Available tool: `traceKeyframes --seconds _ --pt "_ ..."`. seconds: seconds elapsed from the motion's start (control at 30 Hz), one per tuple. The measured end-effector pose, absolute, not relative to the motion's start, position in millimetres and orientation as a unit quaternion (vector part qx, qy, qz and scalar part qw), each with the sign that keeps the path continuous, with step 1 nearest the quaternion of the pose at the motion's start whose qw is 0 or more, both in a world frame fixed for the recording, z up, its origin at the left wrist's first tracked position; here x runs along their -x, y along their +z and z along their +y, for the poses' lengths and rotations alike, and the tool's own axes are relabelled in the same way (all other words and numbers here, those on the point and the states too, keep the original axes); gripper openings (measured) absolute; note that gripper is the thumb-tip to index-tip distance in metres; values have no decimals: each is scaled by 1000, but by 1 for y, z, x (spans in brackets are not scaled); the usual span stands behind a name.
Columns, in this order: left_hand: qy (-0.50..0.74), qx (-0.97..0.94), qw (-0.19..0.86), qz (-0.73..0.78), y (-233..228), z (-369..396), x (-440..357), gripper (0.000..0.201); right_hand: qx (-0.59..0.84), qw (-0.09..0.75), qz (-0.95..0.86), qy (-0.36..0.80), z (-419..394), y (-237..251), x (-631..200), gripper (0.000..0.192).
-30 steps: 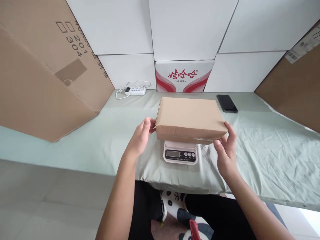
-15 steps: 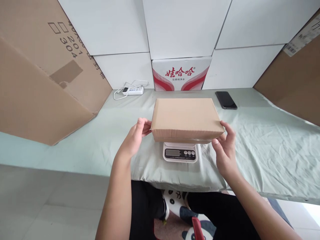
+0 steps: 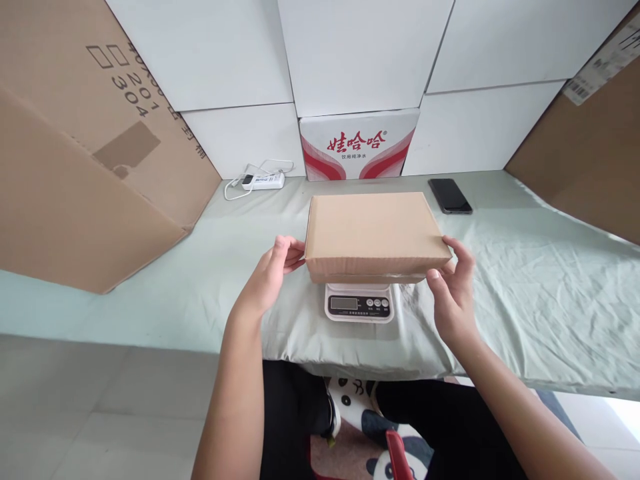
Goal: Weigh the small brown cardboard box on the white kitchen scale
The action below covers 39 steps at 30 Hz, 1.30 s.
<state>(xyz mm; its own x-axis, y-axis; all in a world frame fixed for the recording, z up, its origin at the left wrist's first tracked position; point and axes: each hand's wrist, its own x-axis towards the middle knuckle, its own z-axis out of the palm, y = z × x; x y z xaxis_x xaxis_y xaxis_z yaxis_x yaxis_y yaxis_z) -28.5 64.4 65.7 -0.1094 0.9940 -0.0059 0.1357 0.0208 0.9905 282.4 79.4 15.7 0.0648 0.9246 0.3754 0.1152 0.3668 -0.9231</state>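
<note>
Resting on a white digital kitchen scale point(image 3: 359, 303), a flat, closed corrugated mailer box point(image 3: 375, 235) lies level near the front edge of the cloth-covered tabletop point(image 3: 540, 293), at about the middle of its width. The left hand point(image 3: 269, 275) touches the box's left end with curled fingertips; the right hand point(image 3: 451, 295) meets the near right corner, thumb against the front face and fingers behind the edge. Both hands are half open and pinch only lightly (whether they bear any weight cannot be told). The box overhangs the scale on both sides and hides its platform; only the display and buttons show. Judged by its thin, stiff walls and shallow form, the box should handle as light and rigid, with a dry, non-slippery surface; the short ends offer the surest hold, since the broad top could dent under pressure. Near the rear edge lie a black smartphone point(image 3: 449, 196), a white power strip point(image 3: 263, 180) and a red-printed water carton point(image 3: 359, 145).
</note>
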Motion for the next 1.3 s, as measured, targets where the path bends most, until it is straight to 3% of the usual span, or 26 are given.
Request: traceKeyframes --seconds 0.6,0.77,0.93,1.3 --pt "484 -500 440 567 63 66 34 84 443 572 -591 358 78 13 -282 58" --pt "561 -467 395 558 66 65 45 82 459 657 -518 299 86 18 -297 54" --pt "619 -421 357 559 68 65 63 77 472 719 -400 316 98 29 -312 35" --pt "599 -423 367 572 65 66 65 72 502 709 -392 302 107 18 -309 7"
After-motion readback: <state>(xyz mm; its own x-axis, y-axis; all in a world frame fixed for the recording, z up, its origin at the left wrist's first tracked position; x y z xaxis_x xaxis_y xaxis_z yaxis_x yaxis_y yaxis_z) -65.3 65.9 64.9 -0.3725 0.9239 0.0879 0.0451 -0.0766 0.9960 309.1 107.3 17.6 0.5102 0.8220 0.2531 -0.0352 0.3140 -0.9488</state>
